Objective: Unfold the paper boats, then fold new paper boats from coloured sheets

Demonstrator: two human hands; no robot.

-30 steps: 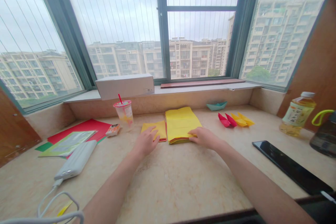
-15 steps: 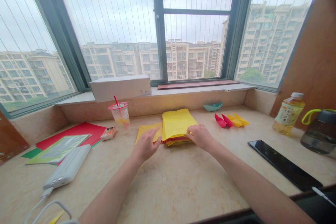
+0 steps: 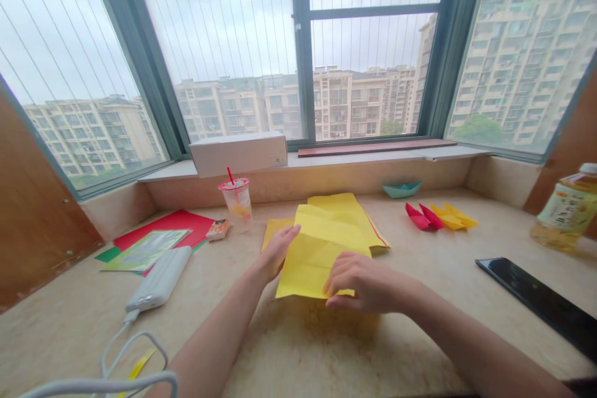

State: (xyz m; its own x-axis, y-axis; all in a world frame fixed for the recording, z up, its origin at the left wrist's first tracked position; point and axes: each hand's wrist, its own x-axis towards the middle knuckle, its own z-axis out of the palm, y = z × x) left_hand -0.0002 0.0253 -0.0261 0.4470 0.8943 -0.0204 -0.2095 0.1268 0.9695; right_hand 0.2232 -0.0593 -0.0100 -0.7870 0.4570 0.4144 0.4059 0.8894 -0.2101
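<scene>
A large yellow paper sheet lies partly unfolded on the marble sill, with fold creases across it. My right hand grips its near edge between fingers and thumb. My left hand rests against the sheet's left side, holding nothing else. Under the far part sticks out a folded paper stack with a red edge, mostly hidden. A smaller yellow paper square shows to the left. Farther right stand a teal paper boat, a red paper boat and a yellow paper boat.
Left of my hands lie a white power bank with its cable, red and green paper, and a plastic cup with a red straw. A black phone and an oil-yellow drink bottle sit right.
The top yellow sheet has been opened out and drawn toward me from the stack. My right hand now grips its near edge. The view has shifted slightly.
</scene>
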